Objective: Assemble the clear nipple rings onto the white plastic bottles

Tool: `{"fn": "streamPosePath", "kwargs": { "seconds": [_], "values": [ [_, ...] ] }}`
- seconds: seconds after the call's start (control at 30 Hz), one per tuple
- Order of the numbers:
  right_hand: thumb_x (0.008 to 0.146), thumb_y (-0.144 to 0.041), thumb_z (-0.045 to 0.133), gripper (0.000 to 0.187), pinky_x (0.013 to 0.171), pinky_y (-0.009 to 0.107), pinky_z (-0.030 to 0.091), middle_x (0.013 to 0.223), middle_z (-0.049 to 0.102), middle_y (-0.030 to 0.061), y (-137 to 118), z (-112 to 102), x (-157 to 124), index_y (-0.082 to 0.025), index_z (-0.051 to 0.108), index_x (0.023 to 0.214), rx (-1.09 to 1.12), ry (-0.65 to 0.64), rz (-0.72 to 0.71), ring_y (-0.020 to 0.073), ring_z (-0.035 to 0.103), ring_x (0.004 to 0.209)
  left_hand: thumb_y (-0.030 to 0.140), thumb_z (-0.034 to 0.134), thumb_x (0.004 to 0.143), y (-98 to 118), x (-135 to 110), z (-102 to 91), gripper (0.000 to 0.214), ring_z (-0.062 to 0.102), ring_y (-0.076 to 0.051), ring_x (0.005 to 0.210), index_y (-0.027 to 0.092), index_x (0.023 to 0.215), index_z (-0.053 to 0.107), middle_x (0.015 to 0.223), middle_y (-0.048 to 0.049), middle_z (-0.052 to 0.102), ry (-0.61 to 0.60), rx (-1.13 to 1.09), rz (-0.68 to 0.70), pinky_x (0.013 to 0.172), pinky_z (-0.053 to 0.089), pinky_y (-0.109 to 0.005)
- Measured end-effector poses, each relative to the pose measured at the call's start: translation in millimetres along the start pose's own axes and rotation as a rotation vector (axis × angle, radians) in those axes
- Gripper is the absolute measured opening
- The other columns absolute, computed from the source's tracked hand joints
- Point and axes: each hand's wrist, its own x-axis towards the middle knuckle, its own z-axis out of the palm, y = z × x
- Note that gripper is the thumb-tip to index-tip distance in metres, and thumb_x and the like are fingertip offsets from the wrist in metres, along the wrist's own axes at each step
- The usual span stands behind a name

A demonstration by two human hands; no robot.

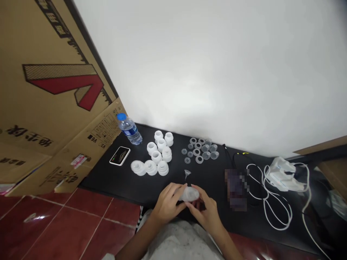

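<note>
Jointly, a cup [190,194] is grasped by the left hand [168,202] and right hand [205,208] at the lower centre of the frame, its long axis laid roughly crosswise; a funnel [187,173] is seen just above, near both.

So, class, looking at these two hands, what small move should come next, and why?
Probably free the right hand and pick up the small translucent funnel-shaped piece: it lies alone on the black tabletop, just beyond both hands. Both hands hold the pale translucent rounded piece, and the left hand could likely steady it alone.
</note>
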Motion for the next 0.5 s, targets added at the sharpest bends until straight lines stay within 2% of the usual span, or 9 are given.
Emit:
{"fn": "streamPosePath", "kwargs": {
  "seconds": [0.07, 0.13, 0.33, 0.5],
  "values": [
    [0.103, -0.039, 0.075, 0.056, 0.053, 0.022, 0.056, 0.084, 0.073, -0.0023, 0.1, 5.6, 3.5, -0.029, 0.055, 0.154, 0.056, -0.048, -0.010, 0.0133, 0.064, 0.055, 0.043, 0.074, 0.102, -8.5, -7.5, -6.2, 0.053, 0.077, -0.026, 0.098, 0.022, 0.149, 0.065, 0.112, -0.0119, 0.078, 0.049, -0.021, -0.060, 0.086, 0.066, -0.036],
    [0.105, -0.038, 0.071, 0.052, 0.057, 0.022, 0.056, 0.087, 0.073, -0.0017, -0.3, 9.9, 6.8, -0.029, 0.055, 0.154, 0.065, -0.081, -0.017, 0.0131, 0.065, 0.059, 0.040, 0.078, 0.100, -18.7, -16.7, -14.2, 0.052, 0.078, -0.025, 0.099, 0.023, 0.148, 0.065, 0.112, -0.0103, 0.078, 0.094, -0.025, -0.132, 0.087, 0.066, -0.034],
    [0.111, -0.036, 0.061, 0.024, 0.059, 0.024, 0.054, 0.084, 0.075, 0.0012, 4.2, 16.9, 15.2, -0.024, 0.073, 0.127, -0.029, -0.051, 0.024, 0.0145, 0.066, 0.062, 0.034, 0.081, 0.098, -54.1, -44.5, -36.0, 0.045, 0.078, -0.027, 0.108, 0.025, 0.140, 0.069, 0.119, -0.0096, 0.078, 0.216, 0.052, -0.312, 0.098, 0.063, -0.037],
    [0.110, -0.035, 0.060, 0.022, 0.062, 0.026, 0.056, 0.082, 0.078, 0.0034, 18.9, 19.3, 21.0, -0.022, 0.078, 0.111, -0.117, 0.027, 0.032, 0.0169, 0.069, 0.062, 0.043, 0.086, 0.093, -74.9, -52.5, -39.5, 0.041, 0.078, -0.025, 0.091, 0.022, 0.125, 0.071, 0.106, -0.0078, 0.078, 0.379, 0.109, -0.428, 0.086, 0.065, -0.036]
  ]
}}
